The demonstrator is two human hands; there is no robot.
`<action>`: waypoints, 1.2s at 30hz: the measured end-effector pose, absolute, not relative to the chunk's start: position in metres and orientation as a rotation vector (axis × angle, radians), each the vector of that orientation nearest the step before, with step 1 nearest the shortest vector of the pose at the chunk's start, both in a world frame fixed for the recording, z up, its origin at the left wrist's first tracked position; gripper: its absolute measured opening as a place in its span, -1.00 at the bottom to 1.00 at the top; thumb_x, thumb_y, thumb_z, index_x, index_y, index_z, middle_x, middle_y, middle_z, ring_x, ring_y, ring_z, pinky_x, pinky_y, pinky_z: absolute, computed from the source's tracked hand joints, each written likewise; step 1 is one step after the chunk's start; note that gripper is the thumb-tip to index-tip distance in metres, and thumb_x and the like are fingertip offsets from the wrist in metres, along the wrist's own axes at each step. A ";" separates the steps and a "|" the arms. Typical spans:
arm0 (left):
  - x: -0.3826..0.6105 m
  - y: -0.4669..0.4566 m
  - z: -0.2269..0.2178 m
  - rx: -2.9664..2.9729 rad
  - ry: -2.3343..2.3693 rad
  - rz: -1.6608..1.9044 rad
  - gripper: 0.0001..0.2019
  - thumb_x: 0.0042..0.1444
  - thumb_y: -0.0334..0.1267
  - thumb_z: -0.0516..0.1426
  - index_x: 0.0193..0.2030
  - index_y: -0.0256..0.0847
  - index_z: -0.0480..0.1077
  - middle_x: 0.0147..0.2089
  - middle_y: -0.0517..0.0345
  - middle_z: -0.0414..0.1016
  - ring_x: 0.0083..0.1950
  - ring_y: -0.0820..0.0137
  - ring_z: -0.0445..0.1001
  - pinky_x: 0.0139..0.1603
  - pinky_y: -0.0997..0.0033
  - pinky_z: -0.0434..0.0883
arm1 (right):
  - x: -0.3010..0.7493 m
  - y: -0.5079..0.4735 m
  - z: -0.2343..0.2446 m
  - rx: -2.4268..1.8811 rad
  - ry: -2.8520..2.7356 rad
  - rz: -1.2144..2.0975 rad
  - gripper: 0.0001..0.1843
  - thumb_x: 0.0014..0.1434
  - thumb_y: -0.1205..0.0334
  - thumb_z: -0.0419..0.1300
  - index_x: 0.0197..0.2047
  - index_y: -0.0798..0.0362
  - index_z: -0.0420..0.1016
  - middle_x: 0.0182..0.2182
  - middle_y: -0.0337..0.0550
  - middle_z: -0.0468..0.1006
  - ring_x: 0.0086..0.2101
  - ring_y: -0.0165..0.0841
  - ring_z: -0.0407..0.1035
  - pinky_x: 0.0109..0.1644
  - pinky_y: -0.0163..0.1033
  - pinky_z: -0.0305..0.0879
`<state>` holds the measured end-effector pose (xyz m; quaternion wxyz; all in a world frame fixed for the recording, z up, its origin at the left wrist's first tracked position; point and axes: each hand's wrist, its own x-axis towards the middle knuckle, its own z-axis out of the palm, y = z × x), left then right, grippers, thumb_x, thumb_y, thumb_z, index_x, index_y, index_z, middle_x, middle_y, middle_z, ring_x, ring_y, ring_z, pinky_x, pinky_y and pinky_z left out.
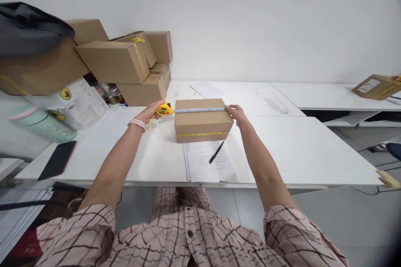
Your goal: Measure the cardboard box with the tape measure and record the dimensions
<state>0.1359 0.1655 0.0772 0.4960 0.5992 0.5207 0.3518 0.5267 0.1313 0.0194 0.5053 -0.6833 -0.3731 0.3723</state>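
Observation:
A brown cardboard box with a yellow strap around its front sits on the white table. A white tape blade is stretched across the box's top far edge. My left hand is closed around the yellow tape measure case just left of the box. At the box's right far corner, my right hand pinches the end of the blade. A black pen lies on a printed sheet of paper in front of the box.
Stacked cardboard boxes fill the back left, with a mint bottle, white packages and a black phone nearer. Another sheet lies behind the box. A further box sits on the far right table.

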 end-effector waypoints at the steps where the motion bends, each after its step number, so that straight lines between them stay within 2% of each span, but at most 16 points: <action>1: 0.138 0.165 0.075 1.452 1.244 0.841 -0.60 0.03 0.11 0.18 -0.28 -0.24 0.42 -0.41 0.09 0.49 -0.59 0.50 0.28 -0.62 0.51 0.10 | 0.526 0.130 0.019 -1.642 -0.891 0.945 -0.55 0.01 -0.03 0.36 -0.12 0.05 0.43 -0.18 -0.09 0.56 -0.25 -0.34 0.41 -0.24 -0.28 0.28; 4: 0.140 0.167 0.069 1.436 1.211 0.830 -0.57 0.02 0.14 0.19 -0.25 -0.23 0.41 -0.39 0.10 0.49 -0.59 0.51 0.29 -0.63 0.53 0.09 | 0.526 0.128 0.017 -1.633 -0.848 1.031 -0.58 0.01 -0.09 0.36 -0.23 0.05 0.46 -0.23 -0.10 0.58 -0.24 -0.32 0.43 -0.26 -0.28 0.28; 8: 0.137 0.174 0.060 1.390 1.204 0.822 -0.54 0.01 0.17 0.19 -0.22 -0.23 0.41 -0.39 0.11 0.48 -0.61 0.53 0.28 -0.65 0.54 0.08 | 0.525 0.130 0.016 -1.657 -0.820 1.027 -0.63 0.00 -0.06 0.38 -0.35 0.07 0.45 -0.30 -0.11 0.57 -0.30 -0.33 0.40 -0.31 -0.28 0.26; 12: 0.134 0.180 0.056 1.382 1.218 0.813 -0.52 0.01 0.18 0.19 -0.19 -0.24 0.41 -0.38 0.11 0.49 -0.60 0.52 0.30 -0.64 0.54 0.10 | 0.524 0.132 0.018 -1.693 -0.853 0.934 -0.62 0.00 -0.01 0.38 -0.51 0.05 0.33 -0.48 -0.19 0.45 -0.43 -0.41 0.27 -0.39 -0.29 0.17; 15: 0.134 0.179 0.055 1.388 1.233 0.802 -0.53 0.02 0.18 0.18 -0.19 -0.24 0.41 -0.39 0.10 0.51 -0.60 0.52 0.30 -0.63 0.53 0.10 | 0.524 0.133 0.019 -1.720 -0.892 0.865 -0.60 0.01 0.02 0.37 -0.56 0.03 0.27 -0.57 -0.27 0.34 -0.49 -0.45 0.16 -0.44 -0.31 0.09; 20: 0.136 0.177 0.057 1.386 1.245 0.818 -0.53 0.00 0.17 0.19 -0.20 -0.23 0.44 -0.38 0.07 0.53 -0.61 0.50 0.31 -0.62 0.49 0.12 | 0.523 0.134 0.018 -1.749 -0.900 0.817 -0.60 0.02 0.03 0.35 -0.57 0.02 0.24 -0.62 -0.32 0.26 -0.52 -0.47 0.12 -0.47 -0.31 0.04; 25: 0.126 0.159 0.075 1.454 1.257 0.878 -0.59 0.04 0.12 0.19 -0.25 -0.25 0.47 -0.35 0.05 0.54 -0.60 0.51 0.32 -0.60 0.47 0.13 | 0.529 0.138 0.020 -1.727 -0.919 0.784 -0.67 0.01 0.08 0.35 -0.56 0.05 0.32 -0.58 -0.26 0.32 -0.47 -0.43 0.19 -0.40 -0.29 0.14; 29: 0.128 0.089 0.082 1.552 1.070 0.786 -0.57 0.09 0.12 0.20 -0.10 -0.20 0.50 -0.16 -0.03 0.57 -0.44 0.42 0.50 -0.55 0.46 0.29 | 0.532 0.145 0.037 -1.550 -0.952 0.633 -0.69 0.08 0.04 0.28 -0.51 0.07 0.36 -0.50 -0.22 0.41 -0.42 -0.43 0.22 -0.29 -0.28 0.20; 32: 0.155 0.014 0.064 1.413 0.835 0.507 -0.51 0.09 0.09 0.24 0.10 -0.07 0.38 -0.01 -0.08 0.54 -0.32 0.31 0.60 -0.46 0.40 0.44 | 0.517 0.153 0.052 -1.471 -1.056 0.615 -0.66 0.11 -0.02 0.26 -0.48 0.06 0.36 -0.50 -0.25 0.39 -0.41 -0.43 0.22 -0.24 -0.27 0.21; 36: 0.217 -0.051 0.035 1.022 0.585 0.449 -0.52 0.01 0.02 0.32 0.04 0.04 0.30 0.01 0.01 0.49 -0.19 0.21 0.66 -0.26 0.26 0.55 | 0.478 0.162 0.064 -1.530 -1.309 0.756 -0.66 0.10 -0.07 0.28 -0.42 0.06 0.43 -0.51 -0.26 0.39 -0.38 -0.40 0.23 -0.22 -0.26 0.20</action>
